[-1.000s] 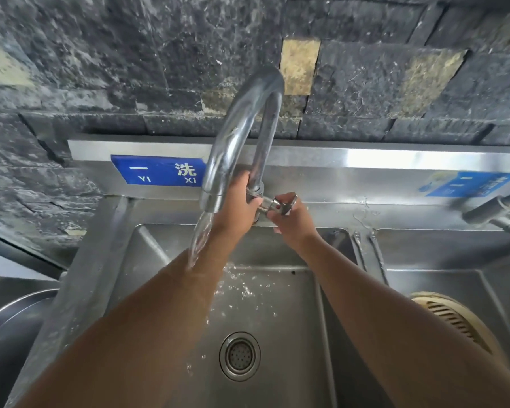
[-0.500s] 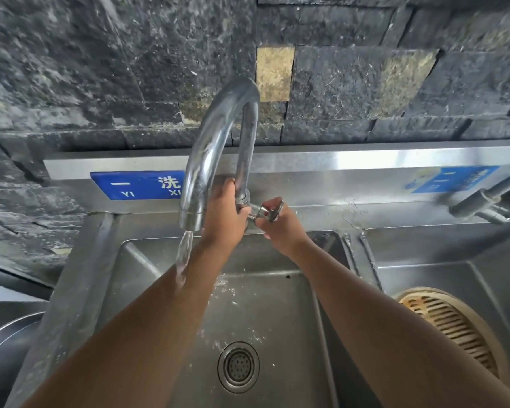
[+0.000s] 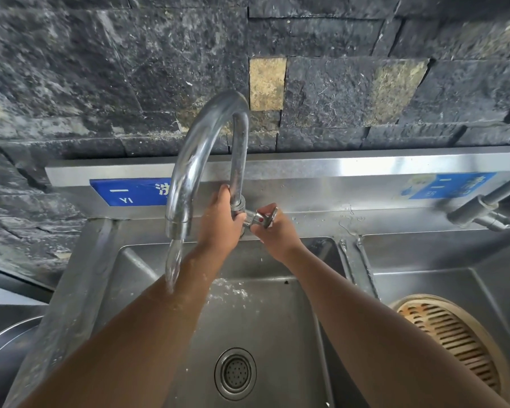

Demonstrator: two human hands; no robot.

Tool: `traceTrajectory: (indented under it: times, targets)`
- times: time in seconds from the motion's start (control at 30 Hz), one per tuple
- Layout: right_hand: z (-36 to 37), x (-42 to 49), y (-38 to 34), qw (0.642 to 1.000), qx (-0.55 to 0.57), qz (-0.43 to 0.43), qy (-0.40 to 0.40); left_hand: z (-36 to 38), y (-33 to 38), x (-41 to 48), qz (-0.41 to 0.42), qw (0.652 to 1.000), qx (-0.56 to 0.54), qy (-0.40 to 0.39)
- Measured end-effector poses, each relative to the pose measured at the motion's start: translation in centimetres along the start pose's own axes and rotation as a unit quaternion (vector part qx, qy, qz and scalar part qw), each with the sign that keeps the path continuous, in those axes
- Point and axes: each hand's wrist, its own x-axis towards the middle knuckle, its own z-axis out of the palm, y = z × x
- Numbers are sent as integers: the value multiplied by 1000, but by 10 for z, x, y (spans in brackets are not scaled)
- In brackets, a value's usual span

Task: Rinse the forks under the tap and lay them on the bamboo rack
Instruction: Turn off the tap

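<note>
A tall curved steel tap (image 3: pixel 200 148) stands behind the left basin (image 3: pixel 277 319), and water (image 3: pixel 173 263) runs from its spout onto my left forearm. My left hand (image 3: pixel 220 222) is wrapped around the base of the tap's upright pipe. My right hand (image 3: pixel 273 228) grips the cross-shaped tap handle (image 3: pixel 262 217) just right of the pipe. A round bamboo rack (image 3: pixel 451 340) lies in the right basin. No forks are in view.
A drain strainer (image 3: pixel 235 373) sits in the left basin's floor. A steel divider (image 3: pixel 355 260) separates the two basins. A second tap's pipe (image 3: pixel 483 204) juts in at the right. A round metal bowl rim (image 3: pixel 3 337) shows at the lower left. Dark stone wall behind.
The view has tilted down and shifted, so the tap and hands sit lower in frame. Both hands stay on the tap, and the water stream looks thinner than a second ago.
</note>
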Motion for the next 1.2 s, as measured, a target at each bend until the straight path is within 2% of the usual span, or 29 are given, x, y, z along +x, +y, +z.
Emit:
traceTrajectory:
  times: [0.33,1.2]
  targets:
    - [-1,2,-15,998,-65,-8,-7,-1,3,1,-5,1000,-18,-7]
    - [-1,-1,-18,996,-91,2,-5,-6,13,-4,-30,999,-1,-15]
